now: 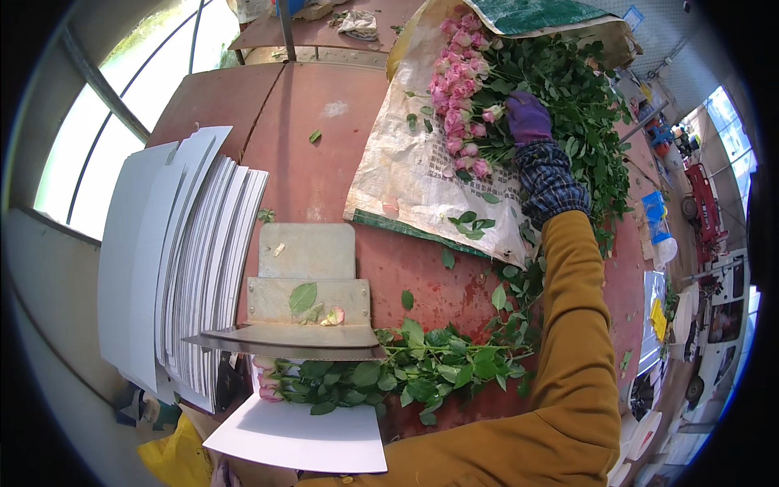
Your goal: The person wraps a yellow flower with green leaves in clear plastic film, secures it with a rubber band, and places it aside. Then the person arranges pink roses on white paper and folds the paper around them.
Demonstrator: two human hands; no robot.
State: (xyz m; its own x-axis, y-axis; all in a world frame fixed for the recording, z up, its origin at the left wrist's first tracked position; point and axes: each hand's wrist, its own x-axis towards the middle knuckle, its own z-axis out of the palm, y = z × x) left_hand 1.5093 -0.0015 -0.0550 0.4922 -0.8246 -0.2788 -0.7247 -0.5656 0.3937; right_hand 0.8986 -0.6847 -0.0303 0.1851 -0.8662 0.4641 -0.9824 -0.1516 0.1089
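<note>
My right hand (529, 118), in a purple glove, reaches into a pile of pink roses (457, 91) on a printed woven plastic sack (389, 164). One pink rose (492, 113) lies right beside its fingers; their grip is hidden among the leaves. Only a bit of my left hand (224, 476) shows at the bottom edge, below a white sheet (304, 435), and what it holds is out of sight. A bunch of leafy rose stems (426, 365) lies partly on that sheet, heads to the left, under the edge of a metal stand (307, 298).
White cardboard sheets (195, 243) stand stacked at the left of the red table (316, 170). Loose leaves and petals are scattered around. A yellow bag (176, 453) is at lower left. A metal post (286, 30) rises at the back. Vehicles (724, 329) are parked at far right.
</note>
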